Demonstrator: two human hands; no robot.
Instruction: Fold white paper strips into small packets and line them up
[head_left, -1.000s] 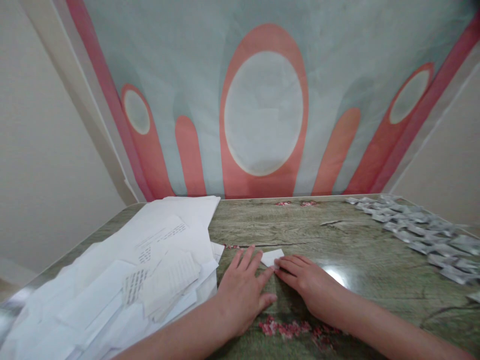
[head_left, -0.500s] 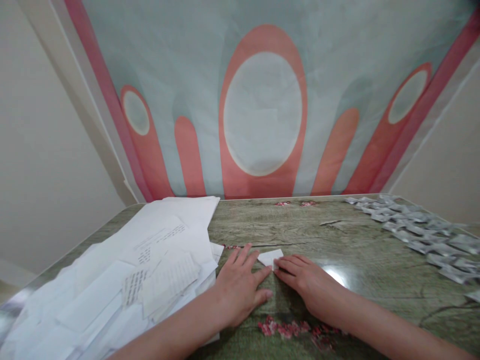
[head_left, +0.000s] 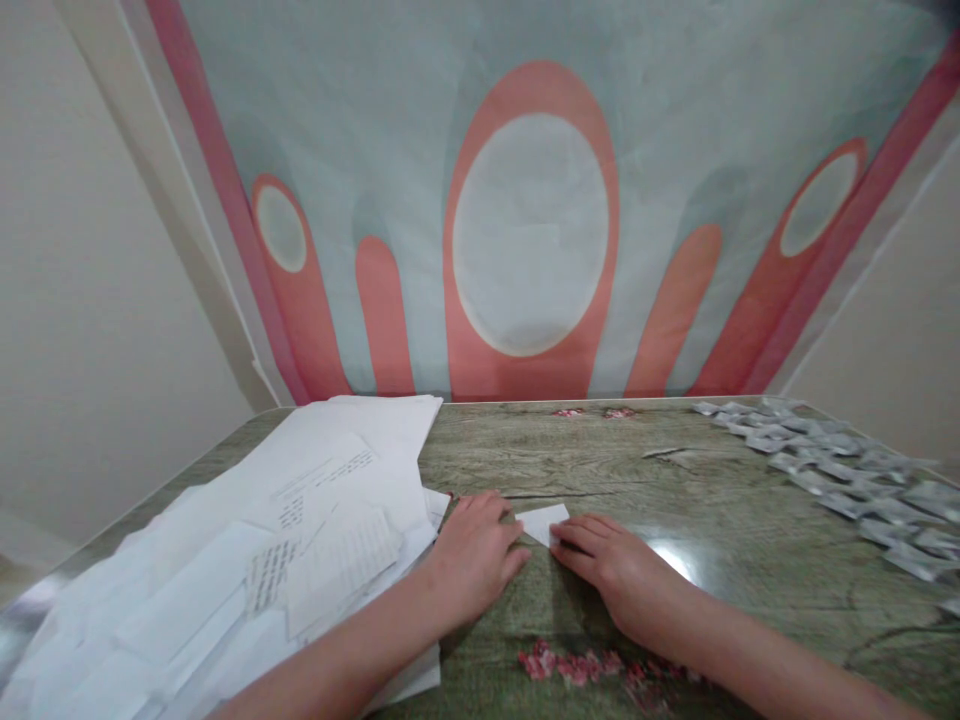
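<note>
A small white folded piece of paper (head_left: 544, 521), roughly triangular, lies on the wood-patterned table between my hands. My right hand (head_left: 611, 560) has its fingers close together, pressed on the paper's right edge; its thumb is hidden. At the opposite corner is my left hand (head_left: 476, 548), palm down with bent fingers and the thumb apart. Its fingertips reach the left tip of the paper, though I cannot tell how firmly they touch. My left wrist passes over the edge of a heap of white papers (head_left: 360, 420), some printed with text.
Rows of folded grey-white paper pieces (head_left: 832, 465) cover the table's right side. The table (head_left: 525, 450) has pink flower prints (head_left: 570, 662) near me and at the back. Behind it rises a wall hanging (head_left: 536, 380) with red shapes.
My left hand has drawn back to the left, its fingers bending more, and now shows more of the paper. My right hand stays on the paper's right edge. The view has shifted slightly.
</note>
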